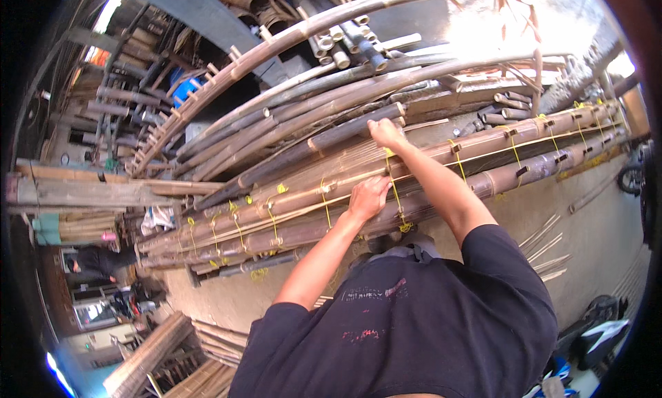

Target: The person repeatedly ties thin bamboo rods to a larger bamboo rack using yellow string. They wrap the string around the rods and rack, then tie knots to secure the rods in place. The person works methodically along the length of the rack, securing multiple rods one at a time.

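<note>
Two long brown bamboo poles [424,155] run side by side across the view, with thin bamboo strips [303,203] lying lengthwise between them. Loops of yellow cord [396,195] cross from pole to pole, several with short dark pegs. My right hand [386,134] is closed in a fist above the far pole, at the upper end of one cord; yellow shows just under it. My left hand [369,197] rests nearer me, beside the same cord and over the strips. Its fingers are bent and closed, and what they pinch is hidden.
Beyond the poles lie long loose bamboo lengths [345,108] and a curved pole with pegs [276,45]. Loose strips [546,250] are on the floor at right. Cut bamboo pieces [148,353] are stacked at lower left, and a motorcycle [598,336] stands at lower right.
</note>
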A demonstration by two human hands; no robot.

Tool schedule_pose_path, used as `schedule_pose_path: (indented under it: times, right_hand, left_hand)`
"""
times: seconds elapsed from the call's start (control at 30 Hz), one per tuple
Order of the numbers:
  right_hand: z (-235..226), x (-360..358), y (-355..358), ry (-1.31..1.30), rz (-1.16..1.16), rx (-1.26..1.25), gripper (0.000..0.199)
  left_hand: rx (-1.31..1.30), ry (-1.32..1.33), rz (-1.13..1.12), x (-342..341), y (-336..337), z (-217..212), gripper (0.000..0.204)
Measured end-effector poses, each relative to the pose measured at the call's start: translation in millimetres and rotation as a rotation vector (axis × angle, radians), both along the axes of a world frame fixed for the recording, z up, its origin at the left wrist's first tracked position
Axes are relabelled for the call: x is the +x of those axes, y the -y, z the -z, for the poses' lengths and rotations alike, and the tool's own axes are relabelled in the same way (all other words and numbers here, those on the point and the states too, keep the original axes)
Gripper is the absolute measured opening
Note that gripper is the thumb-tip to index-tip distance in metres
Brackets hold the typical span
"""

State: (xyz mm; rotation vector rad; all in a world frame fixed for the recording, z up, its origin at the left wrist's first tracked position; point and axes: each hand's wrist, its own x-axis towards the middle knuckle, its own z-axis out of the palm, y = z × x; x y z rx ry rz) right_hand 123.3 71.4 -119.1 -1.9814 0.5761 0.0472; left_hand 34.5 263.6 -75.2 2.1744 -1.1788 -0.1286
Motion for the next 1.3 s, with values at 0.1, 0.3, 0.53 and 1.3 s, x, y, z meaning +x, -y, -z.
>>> schedule_pose_path:
  times: [0.1,0.3,0.53,1.3]
  right_hand:
    - [-28.9,-3.2,9.7,-0.139,-0.247,-0.452,0.063]
    - [-106.9,-60.2,35.3,-0.075,0.131,-0.989,0.061]
    - [-116.9,-189.5,-143.3,0.272,-0.332,0.700,0.025]
    - [-163.7,-80.9,-222.1,0.430,-0.227,0.589,0.053]
  left_hand:
    - [0.088,-0.076,-0.012,2.0,-1.5,-8.1,0.022]
    - [-0.178,-0.128,-0.105,11.3,-40.0,-44.2,0.021]
    - [0.063,-0.014,-0.322,48.0,-166.8,-30.8,0.025]
    - [-0.012,-0.073,-0.184,53.4,-183.4,29.1,0.026]
